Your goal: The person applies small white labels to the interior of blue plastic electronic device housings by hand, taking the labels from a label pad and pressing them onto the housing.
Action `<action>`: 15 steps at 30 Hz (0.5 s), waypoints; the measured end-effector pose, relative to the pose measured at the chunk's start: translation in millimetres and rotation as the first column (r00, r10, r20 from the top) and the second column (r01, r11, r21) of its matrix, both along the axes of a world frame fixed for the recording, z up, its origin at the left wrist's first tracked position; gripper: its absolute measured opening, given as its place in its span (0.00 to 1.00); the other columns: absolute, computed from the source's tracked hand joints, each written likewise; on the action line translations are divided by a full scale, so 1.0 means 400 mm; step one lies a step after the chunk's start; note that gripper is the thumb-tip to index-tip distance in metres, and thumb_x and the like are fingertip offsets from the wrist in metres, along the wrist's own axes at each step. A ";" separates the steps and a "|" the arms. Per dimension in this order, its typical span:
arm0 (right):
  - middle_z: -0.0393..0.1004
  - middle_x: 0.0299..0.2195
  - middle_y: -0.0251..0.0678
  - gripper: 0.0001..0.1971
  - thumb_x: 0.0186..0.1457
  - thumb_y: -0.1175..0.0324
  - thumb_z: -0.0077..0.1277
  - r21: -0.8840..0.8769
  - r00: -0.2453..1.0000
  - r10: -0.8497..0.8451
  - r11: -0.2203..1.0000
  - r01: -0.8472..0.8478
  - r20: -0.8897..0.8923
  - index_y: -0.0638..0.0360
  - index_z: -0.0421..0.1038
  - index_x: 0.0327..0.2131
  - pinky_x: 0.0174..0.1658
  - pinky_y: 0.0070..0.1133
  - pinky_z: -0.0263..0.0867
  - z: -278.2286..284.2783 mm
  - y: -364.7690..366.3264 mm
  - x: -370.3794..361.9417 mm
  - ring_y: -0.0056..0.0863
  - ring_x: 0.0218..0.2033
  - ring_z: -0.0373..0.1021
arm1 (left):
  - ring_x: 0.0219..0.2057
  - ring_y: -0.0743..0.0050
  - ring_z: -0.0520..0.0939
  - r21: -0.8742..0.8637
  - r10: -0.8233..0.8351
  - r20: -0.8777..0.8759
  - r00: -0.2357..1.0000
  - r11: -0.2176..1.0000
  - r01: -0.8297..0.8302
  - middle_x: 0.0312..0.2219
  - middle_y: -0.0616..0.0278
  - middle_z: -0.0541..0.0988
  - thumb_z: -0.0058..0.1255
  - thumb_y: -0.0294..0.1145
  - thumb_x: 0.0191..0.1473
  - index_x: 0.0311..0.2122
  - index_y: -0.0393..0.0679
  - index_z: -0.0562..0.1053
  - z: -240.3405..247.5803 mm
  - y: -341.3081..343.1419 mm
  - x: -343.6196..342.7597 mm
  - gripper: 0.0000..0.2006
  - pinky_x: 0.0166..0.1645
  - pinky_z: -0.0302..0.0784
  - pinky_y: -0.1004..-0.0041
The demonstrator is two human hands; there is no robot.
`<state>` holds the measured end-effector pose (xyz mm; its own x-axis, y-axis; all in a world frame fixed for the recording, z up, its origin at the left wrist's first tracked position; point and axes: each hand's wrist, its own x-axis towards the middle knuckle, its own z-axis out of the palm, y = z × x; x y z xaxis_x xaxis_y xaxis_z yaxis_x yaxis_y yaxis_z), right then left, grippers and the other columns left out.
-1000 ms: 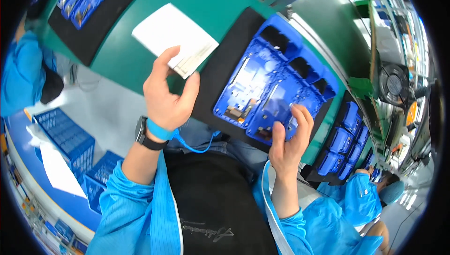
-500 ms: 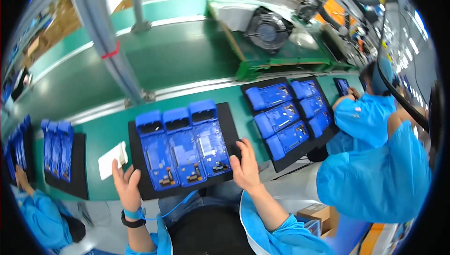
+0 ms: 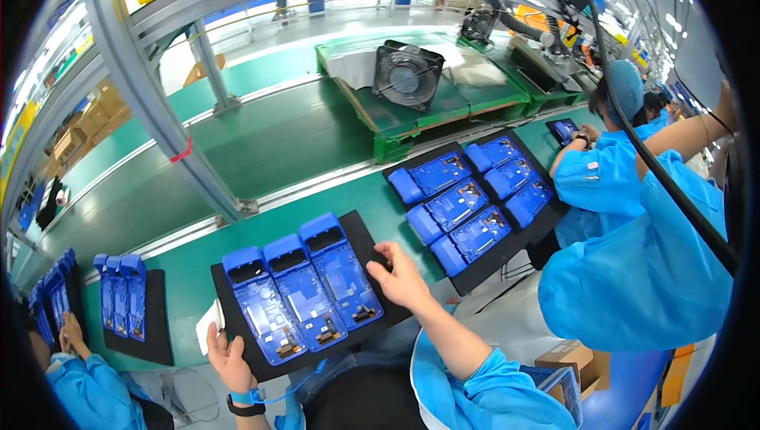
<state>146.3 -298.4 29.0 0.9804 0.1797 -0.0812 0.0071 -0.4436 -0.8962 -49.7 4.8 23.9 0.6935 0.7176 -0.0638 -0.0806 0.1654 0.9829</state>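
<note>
Three blue plastic device housings [image 3: 305, 291] lie side by side on a black mat [image 3: 380, 323] in front of me. Each has a raised far end with a dark opening and small brown-and-black electronic parts near its close end. My left hand [image 3: 229, 360] is at the mat's near left edge, fingers apart, with a white sheet [image 3: 209, 327] just behind it. At the right edge, my right hand [image 3: 401, 278] has its thumb over the mat and its fingers loosely bent and apart. A blue wrist strap [image 3: 245, 395] with a cord sits on my left wrist above a dark band.
On the right, another black mat [image 3: 467, 278] carries several similar housings beside a seated co-worker [image 3: 606, 185]. More housings [image 3: 123, 295] stand at left near another person's hand [image 3: 73, 333]. Beyond are a metal post [image 3: 150, 121] and a fan [image 3: 407, 75] on a green-edged platform.
The view has tilted and shifted. The mat with its three housings now sits against the white sheet, where a gap showed before. Both hands remain beside the mat; the right fingers are more bent.
</note>
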 end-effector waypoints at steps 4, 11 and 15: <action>0.72 0.51 0.51 0.25 0.55 0.63 0.57 -0.067 0.999 0.001 0.998 0.002 0.047 0.64 0.66 0.54 0.52 0.33 0.66 -0.010 -0.005 0.021 0.42 0.52 0.70 | 0.55 0.61 0.73 -0.060 -0.029 0.023 0.999 0.998 0.030 0.58 0.40 0.67 0.47 0.12 0.53 0.65 0.31 0.56 0.021 -0.014 0.011 0.32 0.56 0.70 0.69; 0.75 0.48 0.46 0.23 0.53 0.64 0.61 0.000 0.843 -0.042 0.999 0.049 0.536 0.63 0.69 0.50 0.47 0.29 0.67 0.064 -0.016 0.007 0.36 0.49 0.71 | 0.59 0.59 0.70 -0.142 0.078 -0.056 0.995 0.986 -0.085 0.61 0.40 0.64 0.50 0.14 0.50 0.66 0.30 0.54 -0.014 -0.099 -0.044 0.36 0.57 0.69 0.69; 0.76 0.18 0.42 0.22 0.53 0.50 0.60 -0.137 0.903 0.418 0.893 -0.428 -0.097 0.63 0.78 0.22 0.29 0.29 0.69 0.102 -0.118 -0.150 0.37 0.22 0.75 | 0.62 0.54 0.67 -0.221 -0.064 0.050 0.997 0.973 0.073 0.62 0.43 0.63 0.44 0.14 0.50 0.67 0.30 0.50 -0.008 -0.210 -0.109 0.37 0.62 0.64 0.66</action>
